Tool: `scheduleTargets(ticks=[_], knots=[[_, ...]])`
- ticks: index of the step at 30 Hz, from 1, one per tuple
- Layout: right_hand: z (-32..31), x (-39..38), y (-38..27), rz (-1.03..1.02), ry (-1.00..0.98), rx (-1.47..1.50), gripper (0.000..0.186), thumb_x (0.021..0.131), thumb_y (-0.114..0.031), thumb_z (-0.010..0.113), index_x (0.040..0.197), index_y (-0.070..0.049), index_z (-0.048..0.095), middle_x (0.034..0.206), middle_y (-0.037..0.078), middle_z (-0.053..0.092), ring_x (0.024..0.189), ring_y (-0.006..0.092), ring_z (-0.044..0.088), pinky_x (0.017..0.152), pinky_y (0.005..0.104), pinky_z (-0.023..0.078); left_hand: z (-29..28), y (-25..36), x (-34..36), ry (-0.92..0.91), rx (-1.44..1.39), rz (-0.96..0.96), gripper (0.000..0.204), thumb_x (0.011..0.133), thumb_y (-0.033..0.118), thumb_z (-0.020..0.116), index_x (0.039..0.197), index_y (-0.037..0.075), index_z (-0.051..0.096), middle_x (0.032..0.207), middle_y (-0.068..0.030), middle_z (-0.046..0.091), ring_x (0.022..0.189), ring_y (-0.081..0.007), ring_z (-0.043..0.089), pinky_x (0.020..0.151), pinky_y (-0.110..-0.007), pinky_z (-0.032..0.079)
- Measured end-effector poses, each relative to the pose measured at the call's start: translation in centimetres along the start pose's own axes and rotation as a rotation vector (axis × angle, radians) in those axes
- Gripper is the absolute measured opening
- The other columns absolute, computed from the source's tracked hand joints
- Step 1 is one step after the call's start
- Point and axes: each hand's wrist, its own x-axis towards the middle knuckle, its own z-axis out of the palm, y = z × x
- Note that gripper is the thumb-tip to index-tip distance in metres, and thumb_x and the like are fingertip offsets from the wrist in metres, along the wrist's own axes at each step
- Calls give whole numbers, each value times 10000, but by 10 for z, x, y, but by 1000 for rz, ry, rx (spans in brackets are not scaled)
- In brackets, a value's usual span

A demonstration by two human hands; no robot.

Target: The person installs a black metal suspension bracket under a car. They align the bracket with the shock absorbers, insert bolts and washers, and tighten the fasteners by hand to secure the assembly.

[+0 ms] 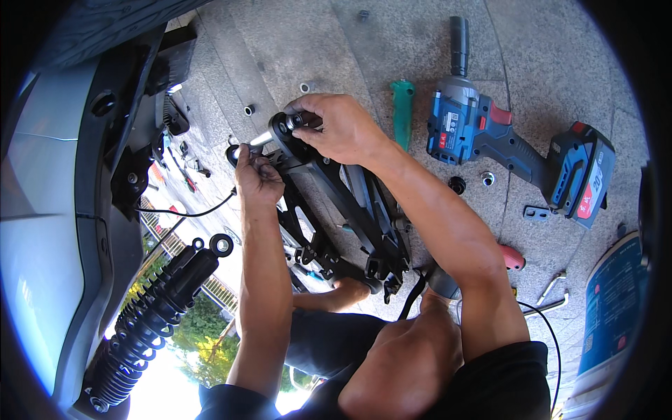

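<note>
Right hand clamped on black bracket's bushing end; left hand pinching probably 1 silver bolt at 9 o'clock. Blue impact wrench lying at 3 o'clock.

A black metal frame, a blue-and-red impact wrench, a green handle, a black coil shock absorber, grey paving.

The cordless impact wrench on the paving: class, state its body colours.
Blue and black with red accents; the impact wrench shows best in the head view.
</note>
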Motion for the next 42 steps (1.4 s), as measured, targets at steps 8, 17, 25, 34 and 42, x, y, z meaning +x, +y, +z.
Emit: scheduleTargets(ticks=[8, 17, 25, 34, 42], knots=[[2, 3, -2, -66, 16, -13, 301, 750, -110, 720, 1035, -21, 686, 1015, 183, 676, 930, 346, 647, 840, 393, 511, 1, -2, -2, -3, 13, 21, 260, 920, 311, 648, 755, 120, 583, 536, 66, 490, 411, -23, 417, 349, -122, 335], [6, 9, -7, -50, 24, -104, 325, 735, -119, 732, 1029, 9, 676, 952, 220, 659, 838, 343, 667, 782, 377, 532, -5, -2, 0, -57, 13, 25, 257, 912, 325, 660, 787, 110, 596, 628, 37, 556, 487, -43, 500, 378, -123, 381], [1, 13, -1, 96, -92, 112, 311, 743, -54, 774, 1029, 16, 674, 906, 133, 694, 804, 196, 671, 755, 301, 535, -6, -3, -2, -83, 9, 31, 241, 918, 327, 652, 825, 111, 601, 664, 27, 578, 522, -63, 535, 408, -139, 433], [16, -6, -25, -92, 4, -357, 320, 786, -155, 700, 1032, 45, 654, 983, 223, 659, 882, 423, 629, 809, 412, 528, -3, -6, -6, -73, 9, 64, 245, 917, 313, 656, 842, 87, 600, 653, 12, 543, 541, -77, 541, 435, -156, 451], [41, -29, -42, 72, 166, -401, 457, 752, -209, 760, 1090, 57, 603, 1012, 231, 618, 956, 418, 614, 813, 437, 514, 0, -5, -9, -84, 33, 90, 284, 944, 310, 615, 849, 44, 594, 651, -18, 508, 548, -108, 532, 449, -199, 450]])
